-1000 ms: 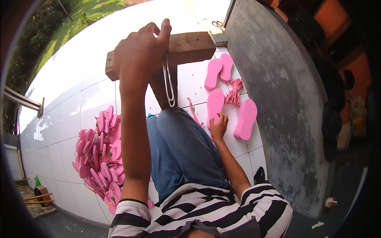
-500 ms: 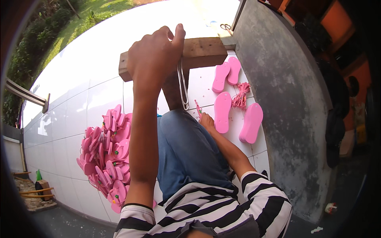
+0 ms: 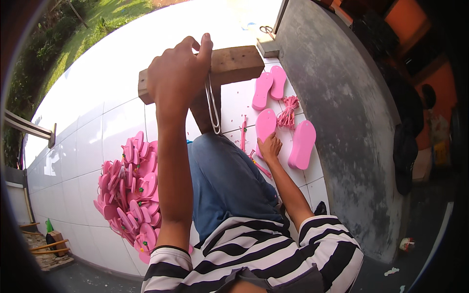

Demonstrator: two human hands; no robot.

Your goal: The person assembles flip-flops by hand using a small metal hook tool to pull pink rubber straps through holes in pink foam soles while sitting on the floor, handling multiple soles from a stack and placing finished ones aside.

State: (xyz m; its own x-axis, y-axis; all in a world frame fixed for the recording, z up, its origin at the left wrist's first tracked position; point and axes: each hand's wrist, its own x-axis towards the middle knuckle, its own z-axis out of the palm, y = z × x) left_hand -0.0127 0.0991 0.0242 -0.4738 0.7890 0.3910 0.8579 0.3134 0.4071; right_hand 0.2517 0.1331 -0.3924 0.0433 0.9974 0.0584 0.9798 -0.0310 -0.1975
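My left hand [image 3: 176, 73] is closed over the top of a wooden T-shaped stand [image 3: 239, 63], its thumb pointing up. A bent metal wire loop [image 3: 212, 105] hangs below that hand, against the post; its upper end is hidden. At the right, my right hand [image 3: 270, 146] grips the near end of a pink sandal sole [image 3: 265, 123] on the tiles. Pink straps with small decorations, one strap [image 3: 244, 133] farther off and another strap [image 3: 260, 165] nearer, lie left of that hand. A thick pink sole stack [image 3: 303, 145] sits to its right.
Two more pink soles [image 3: 262, 90] and a bundle of pink straps [image 3: 288, 111] lie farther back. Many pink sandals are heaped in a pile [image 3: 129, 195] at the left. A low grey wall [image 3: 337, 97] runs along the right, with scissors [image 3: 266, 30] near its far end.
My right hand has moved from the strap beside my knee to the right, onto the pink sole. The straps now lie uncovered on the tiles. My left hand keeps its place on the stand.
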